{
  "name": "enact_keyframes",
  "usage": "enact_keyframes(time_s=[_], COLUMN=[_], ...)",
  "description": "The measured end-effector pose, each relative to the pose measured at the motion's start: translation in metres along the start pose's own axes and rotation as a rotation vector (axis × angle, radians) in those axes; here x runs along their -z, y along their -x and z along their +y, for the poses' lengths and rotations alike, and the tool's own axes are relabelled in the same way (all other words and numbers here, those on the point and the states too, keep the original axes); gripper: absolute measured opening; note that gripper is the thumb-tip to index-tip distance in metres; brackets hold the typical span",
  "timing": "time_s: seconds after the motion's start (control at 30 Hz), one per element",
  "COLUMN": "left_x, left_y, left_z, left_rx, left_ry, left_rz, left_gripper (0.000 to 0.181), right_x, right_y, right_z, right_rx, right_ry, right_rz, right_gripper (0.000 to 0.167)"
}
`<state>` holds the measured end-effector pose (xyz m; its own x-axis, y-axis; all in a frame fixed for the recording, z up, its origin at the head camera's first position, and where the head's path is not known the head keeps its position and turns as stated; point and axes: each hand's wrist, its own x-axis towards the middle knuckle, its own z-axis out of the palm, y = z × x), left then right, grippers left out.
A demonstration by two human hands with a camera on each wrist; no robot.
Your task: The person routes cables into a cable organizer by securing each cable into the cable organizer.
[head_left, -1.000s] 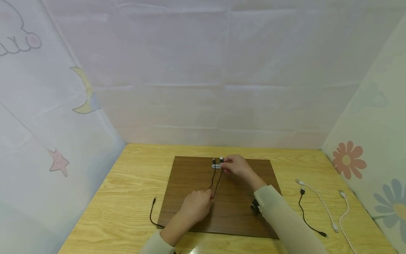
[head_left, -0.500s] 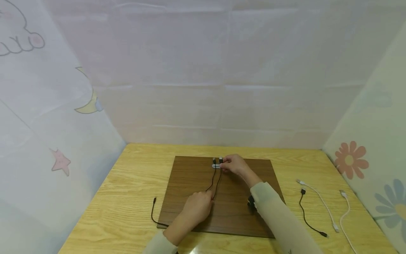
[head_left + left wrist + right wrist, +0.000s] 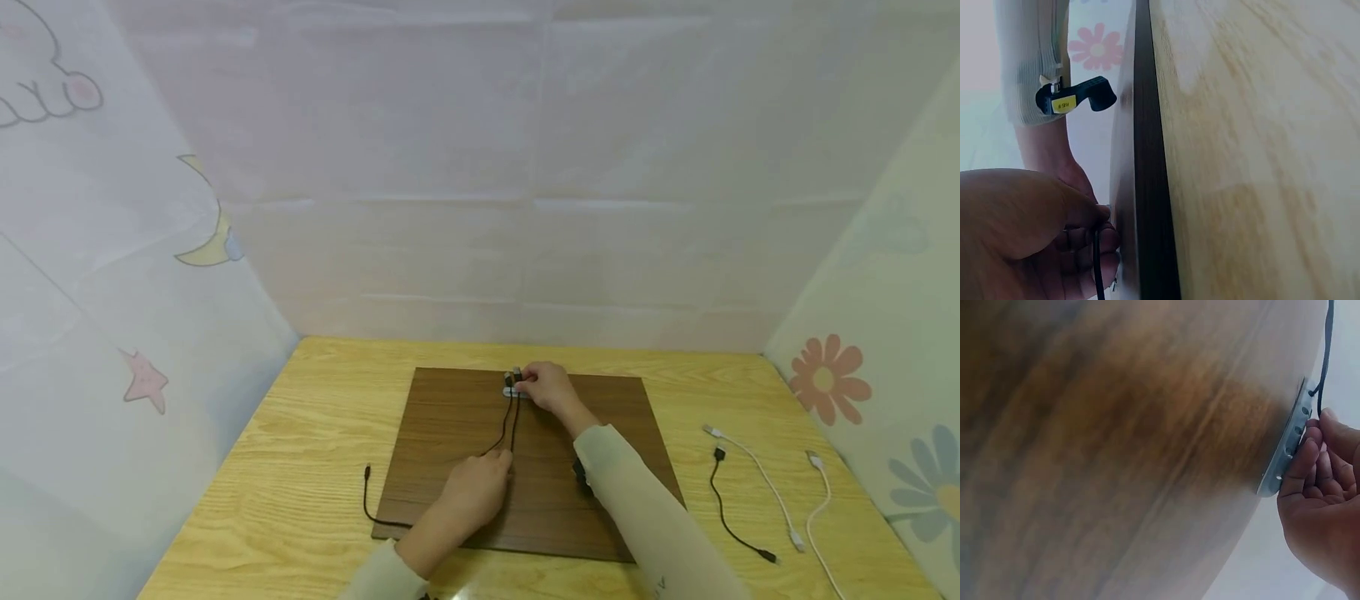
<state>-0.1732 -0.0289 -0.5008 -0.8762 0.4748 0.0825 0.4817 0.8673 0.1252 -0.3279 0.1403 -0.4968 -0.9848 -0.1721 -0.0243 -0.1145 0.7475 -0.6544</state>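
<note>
Seating the black cable (image 3: 515, 419) in the grey clip (image 3: 1291, 442) is probably eased by tension; it is pinched in nearly closed right grip (image 3: 546, 387) and left grip (image 3: 476, 490).

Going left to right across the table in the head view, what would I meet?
Slim black cable plug, left grip, right grip, short black cable's near plug, inner white cable's near plug, outer thin white cable.

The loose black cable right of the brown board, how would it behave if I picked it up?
The black cable is probably floppy, since it lies in a thin curve. It looks light, being so slender. Its bulkier plugs might swing when lifted.
</note>
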Motion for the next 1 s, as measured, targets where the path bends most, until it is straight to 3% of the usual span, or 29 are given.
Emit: enact_keyframes(time_s=[0.37, 1.0], left_x=[-0.0067, -0.0021], left_y=[-0.0008, 0.0021], left_z=[0.0031, 0.0038], left_rx=[-0.004, 0.047], left_ry=[-0.054, -0.06], left_rz=[-0.018, -0.026], left_gripper=[0.01, 0.005], right_x=[-0.0013, -0.0069], right_y=[-0.0039, -0.006], right_z=[0.0012, -0.0037], right_rx=[-0.025, -0.027], right_ry=[0.06, 0.082], right_rz=[0.012, 0.022], right_gripper=[0.016, 0.025])
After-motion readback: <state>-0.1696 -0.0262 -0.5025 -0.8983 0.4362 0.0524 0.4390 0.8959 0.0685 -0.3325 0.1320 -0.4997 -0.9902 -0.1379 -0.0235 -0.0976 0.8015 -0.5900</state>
